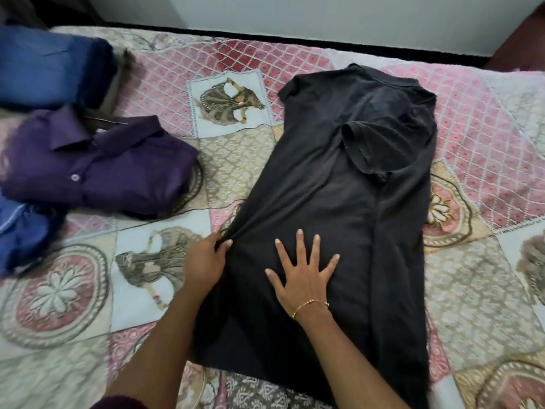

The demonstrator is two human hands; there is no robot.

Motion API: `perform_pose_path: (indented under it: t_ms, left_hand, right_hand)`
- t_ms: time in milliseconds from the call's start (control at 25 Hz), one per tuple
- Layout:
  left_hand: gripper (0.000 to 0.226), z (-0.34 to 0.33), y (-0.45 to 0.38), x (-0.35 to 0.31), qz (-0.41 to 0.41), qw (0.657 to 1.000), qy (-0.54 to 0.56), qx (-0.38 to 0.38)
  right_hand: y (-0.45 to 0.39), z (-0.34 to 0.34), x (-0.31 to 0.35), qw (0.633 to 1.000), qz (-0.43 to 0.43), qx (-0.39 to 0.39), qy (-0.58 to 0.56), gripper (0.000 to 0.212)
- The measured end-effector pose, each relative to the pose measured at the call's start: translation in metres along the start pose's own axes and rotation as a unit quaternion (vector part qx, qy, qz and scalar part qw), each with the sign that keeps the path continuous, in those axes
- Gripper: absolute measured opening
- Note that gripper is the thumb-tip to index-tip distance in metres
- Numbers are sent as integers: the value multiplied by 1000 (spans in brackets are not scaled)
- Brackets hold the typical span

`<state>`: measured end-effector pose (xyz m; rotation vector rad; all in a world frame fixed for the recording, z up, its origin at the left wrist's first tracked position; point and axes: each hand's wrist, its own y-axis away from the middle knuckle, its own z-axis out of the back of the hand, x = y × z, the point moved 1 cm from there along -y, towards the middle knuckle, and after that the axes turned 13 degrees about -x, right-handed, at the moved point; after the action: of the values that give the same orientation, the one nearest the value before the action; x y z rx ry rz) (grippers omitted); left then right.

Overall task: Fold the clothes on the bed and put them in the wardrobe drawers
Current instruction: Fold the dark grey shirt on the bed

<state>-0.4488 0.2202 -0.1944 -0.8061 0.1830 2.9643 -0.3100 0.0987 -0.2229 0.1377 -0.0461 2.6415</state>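
Both forearms reach in from the bottom edge onto a black polo shirt (339,208) that lies lengthwise on the bed's patterned quilt (73,290), hem nearest, collar farthest. Spread flat with fingers splayed, the right hand (303,273), a thin gold bangle (309,305) at its wrist, presses the lower middle of the shirt, apparently to pin the cloth while the other side is worked. Just beside it, the left hand (206,258) pinches the shirt's left edge, gathering a small bunch between thumb and fingers, probably to draw that side inward for a lengthwise fold. Farther up, the right sleeve already lies turned in over the chest. Off to the left, well apart, sit a folded purple shirt (97,166) and blue garments (50,72), seemingly awaiting the drawers, which are not in view.
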Motion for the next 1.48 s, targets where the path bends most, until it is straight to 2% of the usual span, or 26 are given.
perform_pose_path:
  t_ms: [120, 200, 360, 440, 520, 640, 720, 800, 880, 1000, 1160, 1280, 1360, 1480]
  left_hand:
    - [38, 7, 8, 5, 27, 999, -36, -14]
    - [40, 10, 10, 2, 8, 995, -96, -22]
    - [45, 4, 12, -13, -167, 965, -142, -144]
    - [42, -6, 2, -25, -226, 957, -123, -136]
    - [28, -13, -17, -42, -255, 953, -94, -131]
    - [32, -27, -60, -74, -265, 951, -60, -149]
    - [27, -35, -90, -101, -208, 969, -23, -128]
    - [24, -48, -127, -120, -101, 993, 35, -50]
    - [22, -65, -164, -142, -4, 987, 156, 44]
    - [27, -84, -199, -182, 115, 938, 296, 139]
    - [51, -89, -221, -213, 266, 852, 366, 264]
    - [56, -99, -223, -221, 289, 819, 395, 300]
    - [57, -104, -213, -226, 311, 773, 465, 301]
    - [45, -105, -206, -232, 312, 708, 570, 277]
  right_hand:
    - [-4, 1, 5, 1000, -21, -19, -5, 57]
    - [-13, 2, 7, 999, -32, -29, -21, 55]
    - [-50, 3, -4, 998, 0, -50, -37, 56]
    - [-76, 7, -15, 996, 16, -76, -49, 55]
    - [-108, 12, -30, 994, 19, -91, -56, 58]
    - [-164, 18, -58, 992, 15, -104, -69, 70]
    - [-202, 21, -81, 993, 18, -91, -70, 71]
    - [-229, 20, -100, 995, 18, -74, -59, 58]
    - [-247, 14, -114, 994, -8, -80, -73, 52]
    - [-251, 0, -118, 986, -25, -149, -76, 54]
    - [-250, -12, -116, 979, -17, -201, -39, 50]
    - [-253, -16, -116, 975, -22, -217, -36, 51]
    - [-251, -19, -116, 975, -24, -219, -32, 52]
    - [-253, -19, -117, 974, -23, -221, -33, 52]
